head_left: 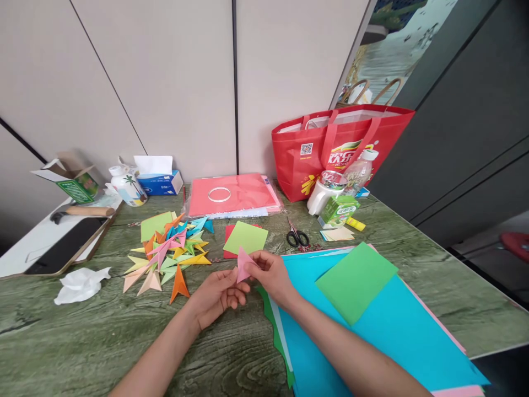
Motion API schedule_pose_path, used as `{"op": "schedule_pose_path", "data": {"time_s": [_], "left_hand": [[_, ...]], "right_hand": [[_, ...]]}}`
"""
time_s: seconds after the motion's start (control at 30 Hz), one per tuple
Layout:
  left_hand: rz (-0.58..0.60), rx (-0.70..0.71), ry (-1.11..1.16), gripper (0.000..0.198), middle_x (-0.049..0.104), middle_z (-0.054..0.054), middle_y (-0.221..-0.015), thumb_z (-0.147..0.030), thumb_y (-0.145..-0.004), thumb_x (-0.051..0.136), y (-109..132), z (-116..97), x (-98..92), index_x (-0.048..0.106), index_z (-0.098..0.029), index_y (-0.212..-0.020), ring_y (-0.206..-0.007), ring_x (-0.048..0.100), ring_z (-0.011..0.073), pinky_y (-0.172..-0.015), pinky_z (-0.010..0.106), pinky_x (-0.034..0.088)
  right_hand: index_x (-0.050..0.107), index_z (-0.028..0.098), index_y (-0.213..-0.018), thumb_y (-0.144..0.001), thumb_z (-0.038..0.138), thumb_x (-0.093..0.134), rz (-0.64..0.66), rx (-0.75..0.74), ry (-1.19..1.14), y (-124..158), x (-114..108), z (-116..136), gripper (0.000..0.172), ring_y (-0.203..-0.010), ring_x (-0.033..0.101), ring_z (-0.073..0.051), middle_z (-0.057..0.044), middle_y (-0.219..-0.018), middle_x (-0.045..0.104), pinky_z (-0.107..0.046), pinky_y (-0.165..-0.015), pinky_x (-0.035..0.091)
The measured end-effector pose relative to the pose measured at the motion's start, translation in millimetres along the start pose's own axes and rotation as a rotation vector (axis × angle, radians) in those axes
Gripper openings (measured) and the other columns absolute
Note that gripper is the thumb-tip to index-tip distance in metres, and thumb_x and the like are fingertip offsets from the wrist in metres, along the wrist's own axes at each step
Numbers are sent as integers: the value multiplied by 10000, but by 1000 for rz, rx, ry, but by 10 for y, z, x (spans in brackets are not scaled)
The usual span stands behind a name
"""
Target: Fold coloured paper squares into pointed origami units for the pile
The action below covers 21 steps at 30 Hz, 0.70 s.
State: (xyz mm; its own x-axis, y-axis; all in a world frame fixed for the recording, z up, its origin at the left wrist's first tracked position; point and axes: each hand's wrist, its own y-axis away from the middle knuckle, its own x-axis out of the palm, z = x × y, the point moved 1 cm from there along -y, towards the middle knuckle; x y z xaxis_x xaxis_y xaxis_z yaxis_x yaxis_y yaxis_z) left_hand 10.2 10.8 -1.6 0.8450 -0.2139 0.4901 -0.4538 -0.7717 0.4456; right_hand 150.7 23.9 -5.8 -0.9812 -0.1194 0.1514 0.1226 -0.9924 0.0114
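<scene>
A small folded pink paper piece (243,264) is pinched between both of my hands just above the green wood-grain table (82,336). My left hand (217,298) grips its lower edge with fingers closed. My right hand (270,273) pinches its upper right side. To the left lies a pile of several folded pointed paper shapes (169,251) in orange, yellow, green, pink and blue. Just beyond my hands a light green square sheet (246,237) rests on a red sheet (227,242).
Large blue sheets (372,336) with a green sheet (355,278) on top lie at right. Scissors (296,237), a red bag (339,146), a white mug (324,193), a tissue box (159,177), a crumpled tissue (80,284) and a pink folder (231,196) with a tape ring stand around.
</scene>
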Motion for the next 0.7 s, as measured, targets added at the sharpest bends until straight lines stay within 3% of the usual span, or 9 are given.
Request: {"op": "schedule_pose_path", "data": {"time_s": [0.23, 0.7], "left_hand": [[-49, 40, -38, 274, 521, -13, -472, -329, -666, 666, -6, 2, -6, 550, -101, -568, -362, 441, 25, -345, 115, 335], [-164, 229, -284, 273, 582, 9, -455, -355, -675, 639, 49, -21, 87, 531, -114, -608, -333, 533, 115, -300, 187, 416]], "right_hand": [[571, 150, -664, -615, 256, 629, 4, 46, -45, -5, 15, -5, 131, -509, 469, -86, 22, -600, 559, -203, -468, 400], [591, 140, -681, -599, 302, 667, 28, 111, -143, -2, 31, 5, 197, -515, 483, -70, 25, -585, 565, -178, -462, 400]]}}
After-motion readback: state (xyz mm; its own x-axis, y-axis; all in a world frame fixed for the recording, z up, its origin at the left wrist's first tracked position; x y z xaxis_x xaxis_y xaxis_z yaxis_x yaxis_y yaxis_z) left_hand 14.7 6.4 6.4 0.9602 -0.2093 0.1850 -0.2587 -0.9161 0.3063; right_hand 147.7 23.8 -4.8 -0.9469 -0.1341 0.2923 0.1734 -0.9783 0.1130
